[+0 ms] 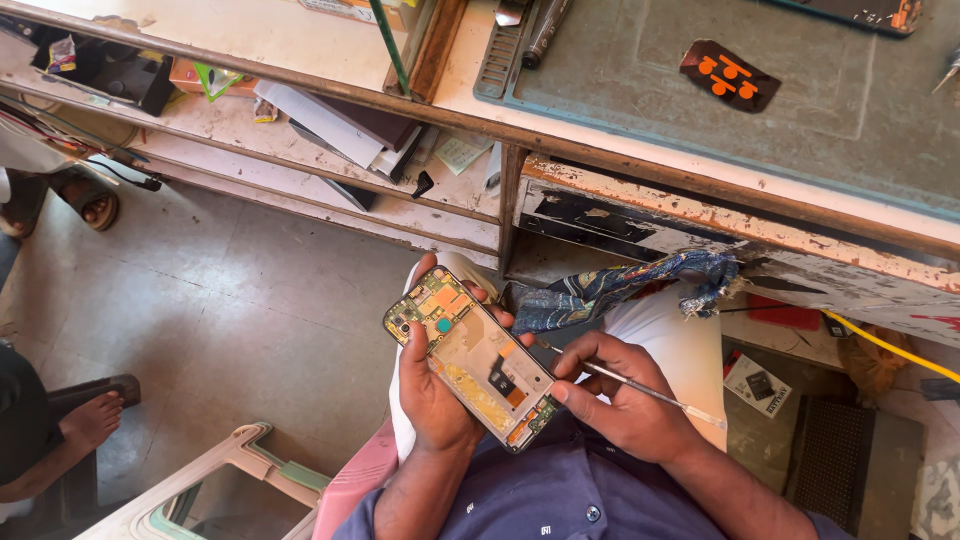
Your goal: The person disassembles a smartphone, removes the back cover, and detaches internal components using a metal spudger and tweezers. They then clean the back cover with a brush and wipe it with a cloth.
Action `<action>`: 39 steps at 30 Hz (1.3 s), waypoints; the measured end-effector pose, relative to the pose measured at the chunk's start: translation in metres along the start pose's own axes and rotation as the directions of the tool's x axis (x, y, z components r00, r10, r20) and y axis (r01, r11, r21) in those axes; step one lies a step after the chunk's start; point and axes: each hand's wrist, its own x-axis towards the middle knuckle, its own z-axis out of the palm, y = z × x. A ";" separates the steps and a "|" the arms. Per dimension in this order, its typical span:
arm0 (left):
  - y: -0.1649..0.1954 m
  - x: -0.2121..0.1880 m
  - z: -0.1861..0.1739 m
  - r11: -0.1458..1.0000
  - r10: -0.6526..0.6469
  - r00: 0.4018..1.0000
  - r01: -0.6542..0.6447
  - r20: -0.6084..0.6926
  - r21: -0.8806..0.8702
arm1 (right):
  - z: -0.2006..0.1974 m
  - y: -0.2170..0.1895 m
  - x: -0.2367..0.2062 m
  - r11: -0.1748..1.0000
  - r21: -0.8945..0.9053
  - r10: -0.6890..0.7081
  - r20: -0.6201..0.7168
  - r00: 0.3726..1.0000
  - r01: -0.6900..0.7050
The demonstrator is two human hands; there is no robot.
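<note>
Nearest the camera, a blue shirt (560,495) fills the bottom edge, and just beyond it both hands work over the lap. Left hand (432,385) cradles an opened phone (472,357) from below, its fingers (497,318) curled round the far edge and the thumb on the near side, gripping it firmly. Right hand (625,400) pinches a thin metal tool (640,385) between thumb and forefinger, fingers closed on the shaft, with the tip lying at the phone's right edge about midway along; whether it actually touches a part there is too small to tell.

As for progress, the back cover is already off: the green circuit board at the top end, the pale shield over the middle and a small board at the bottom end all lie bare. The boards look seated in the frame, so by my judgement the work is at the stage of dealing with inner parts, with nothing visibly lifted out yet.

A blue patterned cloth (620,285) drapes from the lap toward the edge of the worktop (720,190), far and right. On that worktop lies a grey-green mat (800,110) bearing a dark piece with orange patches (730,75). To the far left, shelves (300,150) hold stacked papers and boxes. Another person's bare foot (92,420) rests on the tiled floor (250,300) at left.
</note>
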 end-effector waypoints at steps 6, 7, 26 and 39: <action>-0.002 -0.002 0.002 0.998 0.016 1.000 -0.016 -0.005 0.065 | 0.004 0.004 0.001 0.999 -0.044 0.024 -0.036 0.999 -0.026; -0.002 -0.003 0.002 0.997 0.018 1.000 -0.018 0.003 0.069 | 0.005 0.005 0.001 0.998 -0.044 0.038 -0.041 0.998 -0.040; 0.005 0.002 -0.004 1.000 0.020 0.999 -0.019 -0.040 0.023 | 0.001 0.009 0.002 0.952 0.268 0.131 0.079 0.988 -0.148; 0.016 0.020 -0.038 0.914 -0.053 0.935 0.187 -0.352 0.360 | 0.001 0.018 0.006 0.999 0.052 0.013 -0.107 0.994 -0.007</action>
